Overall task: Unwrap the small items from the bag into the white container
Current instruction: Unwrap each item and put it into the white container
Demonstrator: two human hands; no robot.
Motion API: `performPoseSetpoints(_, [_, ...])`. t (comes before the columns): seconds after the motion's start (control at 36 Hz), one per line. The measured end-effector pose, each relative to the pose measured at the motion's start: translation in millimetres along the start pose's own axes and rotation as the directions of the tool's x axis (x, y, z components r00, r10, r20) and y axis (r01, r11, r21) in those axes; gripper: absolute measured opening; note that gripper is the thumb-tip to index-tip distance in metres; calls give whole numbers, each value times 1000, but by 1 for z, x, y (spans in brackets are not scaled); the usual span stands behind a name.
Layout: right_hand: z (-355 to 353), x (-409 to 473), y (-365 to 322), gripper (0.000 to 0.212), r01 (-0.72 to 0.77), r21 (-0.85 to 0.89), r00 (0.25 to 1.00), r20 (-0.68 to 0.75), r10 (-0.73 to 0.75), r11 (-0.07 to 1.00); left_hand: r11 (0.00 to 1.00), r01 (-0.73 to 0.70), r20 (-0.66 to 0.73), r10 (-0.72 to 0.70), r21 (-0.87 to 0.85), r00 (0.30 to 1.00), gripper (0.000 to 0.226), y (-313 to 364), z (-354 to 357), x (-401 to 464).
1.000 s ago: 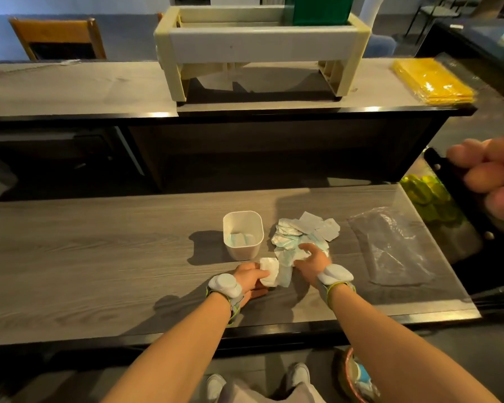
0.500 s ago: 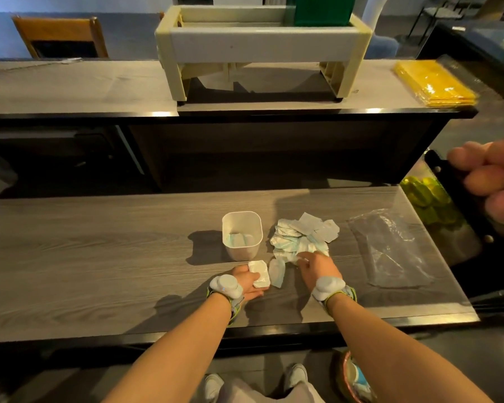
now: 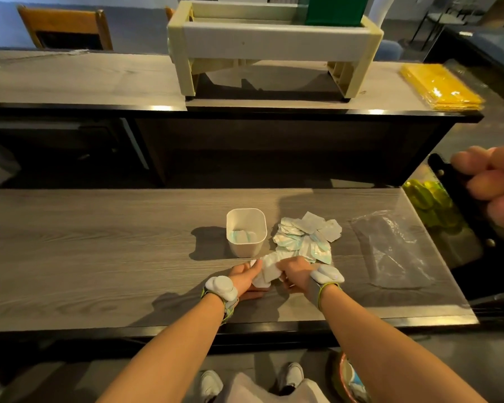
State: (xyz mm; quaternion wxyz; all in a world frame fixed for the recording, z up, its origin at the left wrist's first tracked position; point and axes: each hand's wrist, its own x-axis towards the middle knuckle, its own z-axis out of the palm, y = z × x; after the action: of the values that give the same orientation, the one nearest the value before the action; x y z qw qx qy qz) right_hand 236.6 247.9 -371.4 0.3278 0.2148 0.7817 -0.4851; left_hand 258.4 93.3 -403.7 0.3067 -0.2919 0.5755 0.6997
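Down at the bottom of the view, two shoes (image 3: 291, 376) stand on the floor, and both forearms reach up over the near black edge of the worktop (image 3: 99, 257). The hands sit just past that edge, so there is little room behind them, while a broad stretch of grey wood grain runs off to the left of the left hand (image 3: 243, 276). Each wrist carries a white band.

Now the grip: the left hand and the right hand (image 3: 294, 273) close on one small white wrapped item (image 3: 266, 271) between them, fingers curled round it from either side, hands nearly touching. How far the wrapper is torn is hard to make out, as the fingers cover most of it.

Just beyond the grip stands the white container (image 3: 246, 232), open-topped, with a few pale pieces at its bottom; what they are is unclear. Beside it, just past the right hand, lies the pile of wrapped items (image 3: 303, 238), its near edge close to that hand's knuckles. Further right of the right hand, a clear plastic bag (image 3: 390, 251) lies flat on the worktop, near the right-hand edge.

Past that edge, round reddish fruit (image 3: 495, 181) and something green below it are cut off by the frame. Further back rises a higher counter with a cream frame stand (image 3: 274, 50) and a yellow stack (image 3: 441, 87).
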Motion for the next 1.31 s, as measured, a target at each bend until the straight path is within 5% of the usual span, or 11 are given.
performPoseSetpoints(0.11, [11, -3, -10, 24, -6, -68, 999, 44, 9, 998, 995, -77, 29, 75, 66, 997, 35, -8, -8, 2])
performPoseSetpoints(0.28, [2, 7, -9, 39, 3, -500, 962, -234, -138, 866, 996, -88, -73, 88, 2, 993, 34, -8, -17, 4])
performPoseSetpoints(0.42, [10, 12, 3, 51, -48, -625, 979, -183, -86, 779, 995, -95, -98, 94, -12, 991, 37, -8, -20, 0])
performPoseSetpoints(0.56, [9, 20, 17, 43, -38, -501, 988, -148, -43, 865, 991, -112, -49, 116, 74, 992, 44, -5, -20, -2])
performPoseSetpoints(0.64, [4, 26, 18, 7, -23, -258, 987, -162, -19, 966, 999, -51, -17, 51, 19, 999, 42, -4, -19, -1])
performPoseSetpoints(0.75, [-4, 21, 13, 14, -28, 0, 987, -158, 28, 1000, 996, 10, -14, -11, -94, 1000, 33, -1, -11, -2])
performPoseSetpoints(0.83, [-7, 21, 13, 6, -18, -43, 983, -185, 10, 999, 993, 3, -47, -9, -119, 999, 33, 5, -4, -6])
performPoseSetpoints(1.06, [1, 21, 17, 49, 119, -325, 964, -187, -187, 938, 1000, -26, -51, 25, -4, 998, 15, 3, -9, 0])
performPoseSetpoints(1.31, [9, 21, 14, 35, 42, -436, 965, -217, -150, 899, 994, -13, -153, 29, 106, 988, 26, -3, -14, 20])
